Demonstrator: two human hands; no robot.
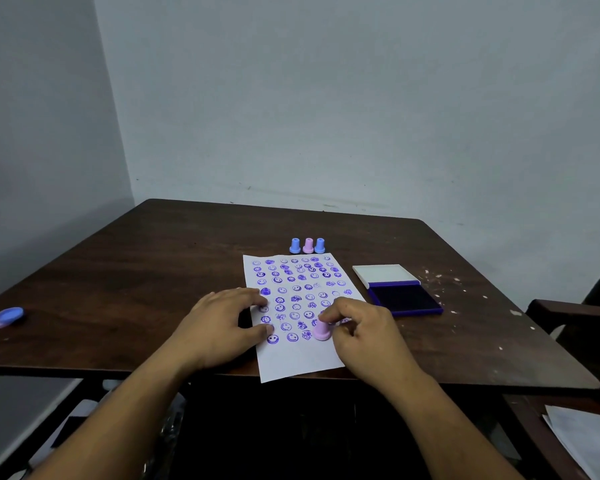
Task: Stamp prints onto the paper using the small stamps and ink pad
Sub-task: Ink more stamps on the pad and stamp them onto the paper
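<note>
A white sheet of paper [302,358] lies on the dark wooden table [136,271], covered with several rows of purple smiley prints. My right hand [364,334] pinches a pink stamp [321,330] that stands face down on the paper's lower right part. My left hand [222,323] rests flat on the sheet's left edge with fingers spread. The ink pad [404,299] lies open right of the paper, its white lid [383,273] folded back. Three more stamps stand in a row beyond the paper: blue [294,245], pink [308,245], blue [319,245].
A purple and blue oval object [6,317] lies near the table's left edge. White specks dot the table's right side. A dark chair arm [575,311] stands at the right, with loose paper [586,438] below it. Walls close in behind and to the left.
</note>
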